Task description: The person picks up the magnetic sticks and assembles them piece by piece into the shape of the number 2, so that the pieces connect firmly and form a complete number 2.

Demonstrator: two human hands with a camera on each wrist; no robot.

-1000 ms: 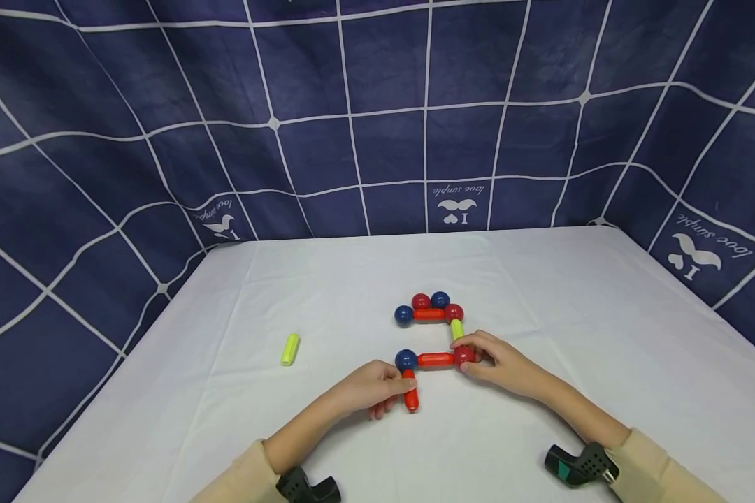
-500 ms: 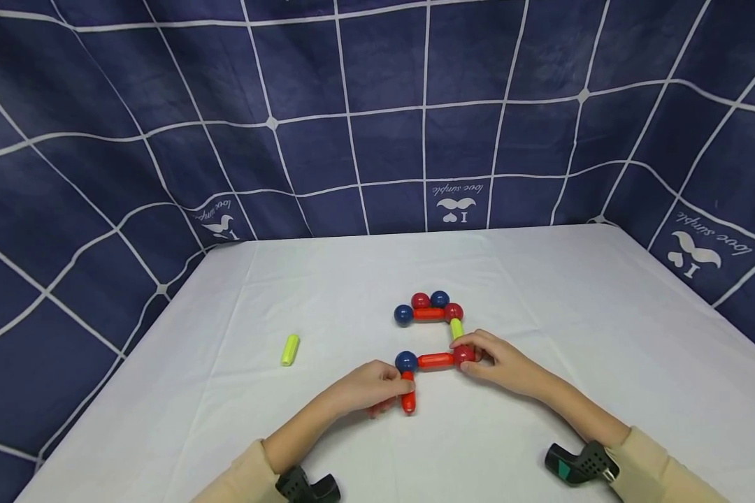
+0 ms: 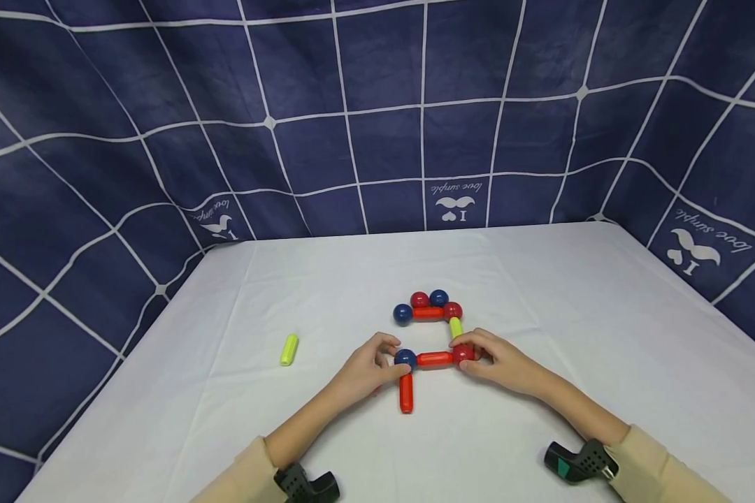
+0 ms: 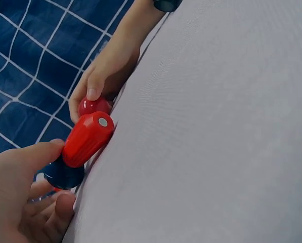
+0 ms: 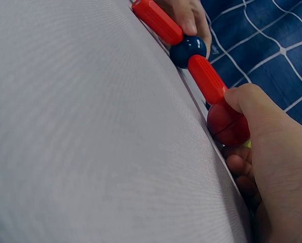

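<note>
Balls and rods of a magnetic-looking building set form a zigzag on the white table. My left hand point(image 3: 366, 369) holds the near blue ball point(image 3: 405, 358) between thumb and fingers. From that ball a red rod point(image 3: 405, 395) points toward me; its free end shows a small metal disc in the left wrist view. Another red rod point(image 3: 435, 359) links the blue ball to a red ball point(image 5: 226, 124), which my right hand point(image 3: 506, 365) pinches with the thumb on its near side. Beyond it, a yellow-green rod point(image 3: 456, 327) runs to a farther red ball point(image 3: 453, 311).
A far red rod point(image 3: 428, 313) ends at a blue ball point(image 3: 403, 314). Just behind it sit a red ball point(image 3: 419, 299) and a blue ball point(image 3: 439, 297). One yellow-green rod point(image 3: 289, 349) lies apart at left. A dark blue checked cloth point(image 3: 377, 147) hangs around the table.
My left hand has gone from the near red rod up to the blue ball. That rod has swung slightly left, now pointing straight toward me. The right hand keeps its place.
</note>
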